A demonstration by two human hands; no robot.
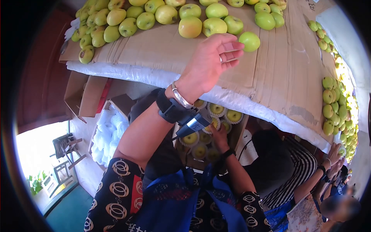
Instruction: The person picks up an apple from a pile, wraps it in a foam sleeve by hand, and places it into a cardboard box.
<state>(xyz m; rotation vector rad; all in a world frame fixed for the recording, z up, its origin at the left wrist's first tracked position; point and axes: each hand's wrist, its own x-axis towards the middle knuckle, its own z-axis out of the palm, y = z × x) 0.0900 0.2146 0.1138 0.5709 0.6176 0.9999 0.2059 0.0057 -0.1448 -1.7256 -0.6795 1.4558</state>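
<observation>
My left hand (210, 58) reaches over the cardboard-covered table (270, 73) with its fingers stretched out and nothing in them. Just past its fingertips lies a single green apple (249, 41). Lower down, below the table edge, my right hand (219, 136) is in a box (242, 125) of apples in white foam nets. Its fingers are closed on one netted apple (211, 124), partly hidden behind them. A dark strapped device (195, 123) on my left wrist covers part of the box.
Many loose apples (166, 14) lie along the table's far side, with another pile (335, 104) at right. An open carton (85, 94) and a box of white foam nets (108, 131) stand at left. Co-workers' hands (333, 154) are at the right.
</observation>
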